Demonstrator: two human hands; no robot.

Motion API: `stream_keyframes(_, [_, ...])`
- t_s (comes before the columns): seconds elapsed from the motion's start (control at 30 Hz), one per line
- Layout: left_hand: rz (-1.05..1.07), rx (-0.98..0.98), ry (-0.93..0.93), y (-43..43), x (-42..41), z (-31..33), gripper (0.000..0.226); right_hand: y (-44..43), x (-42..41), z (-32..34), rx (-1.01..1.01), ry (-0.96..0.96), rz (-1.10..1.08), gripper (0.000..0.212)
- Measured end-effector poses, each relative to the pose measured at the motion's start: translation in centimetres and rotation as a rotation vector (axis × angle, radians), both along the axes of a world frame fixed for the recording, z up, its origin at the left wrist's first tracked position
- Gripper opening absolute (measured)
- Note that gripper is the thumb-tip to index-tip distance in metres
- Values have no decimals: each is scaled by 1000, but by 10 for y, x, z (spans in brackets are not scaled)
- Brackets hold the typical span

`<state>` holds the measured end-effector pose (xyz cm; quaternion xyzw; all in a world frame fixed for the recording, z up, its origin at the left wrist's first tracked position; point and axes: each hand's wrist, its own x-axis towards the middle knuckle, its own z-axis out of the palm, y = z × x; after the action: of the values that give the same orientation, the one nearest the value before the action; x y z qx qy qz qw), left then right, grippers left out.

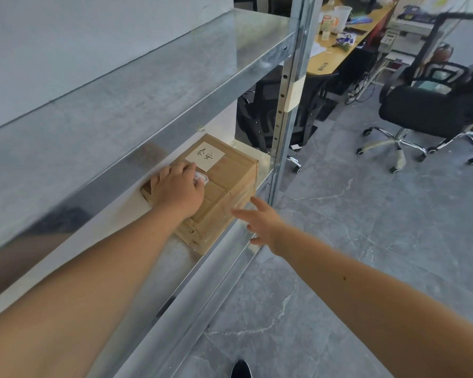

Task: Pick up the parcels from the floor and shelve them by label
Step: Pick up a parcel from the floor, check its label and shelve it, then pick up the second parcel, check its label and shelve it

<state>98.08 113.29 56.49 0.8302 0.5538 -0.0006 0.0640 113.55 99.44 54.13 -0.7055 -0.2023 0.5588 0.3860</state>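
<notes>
Head cam: cardboard parcel (216, 192) sits on the lower metal shelf (172, 257) — my left hand (176, 190) lies flat on top, probably nudging it back. Right hand (262, 225) open, empty, just off its front corner — steadying, I'd guess.

A pale grey wall (66, 36) stands behind a metal rack (287, 85) with galvanised shelves. The floor (352, 227) is grey marbled tile, evenly lit. Beyond the rack's upright, a wooden desk (336, 54) carries cups and papers, with a dark chair (265, 113) tucked under it. A black swivel chair (426, 110) on chrome castors stands to the right, near a printer (404, 31).
</notes>
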Motion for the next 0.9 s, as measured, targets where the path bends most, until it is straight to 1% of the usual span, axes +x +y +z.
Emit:
stream_keyframes(0.1, [40, -61, -96, -7, 0, 3, 61, -5, 5, 5, 58, -114, 49, 88])
stream_keyframes(0.13, [59, -80, -175, -11, 0, 6, 60, -6, 5, 8, 81, -128, 69, 87])
stream_keyframes(0.23, [141, -139, -534, -30, 1, 17, 53, -10, 7, 20, 144, -179, 145, 84])
stream_keyframes(0.27, [157, -154, -622, -40, 0, 21, 54, -13, 8, 23, 159, -188, 157, 84])
stream_keyframes(0.37, [218, -200, -819, -73, -6, 32, 50, -20, 10, 34, 226, -156, 192, 78])
stream_keyframes(0.47, [288, -176, -999, -106, -11, 36, 51, -29, 10, 46, 326, -103, 261, 72])
stream_keyframes(0.53, [325, -139, -1051, -125, -18, 38, 49, -36, 8, 53, 373, -136, 337, 75])
stream_keyframes(0.6, [366, -96, -1035, -142, -26, 44, 51, -43, 6, 60, 425, -145, 410, 79])
stream_keyframes(0.73, [414, -2, -1015, -183, -53, 53, 50, -53, -4, 76, 531, -114, 559, 77])
stream_keyframes(0.83, [472, 29, -996, -221, -85, 56, 55, -62, -17, 84, 552, -74, 676, 78])
stream_keyframes(0.9, [544, 57, -1028, -251, -109, 61, 58, -66, -32, 87, 558, -58, 765, 76])
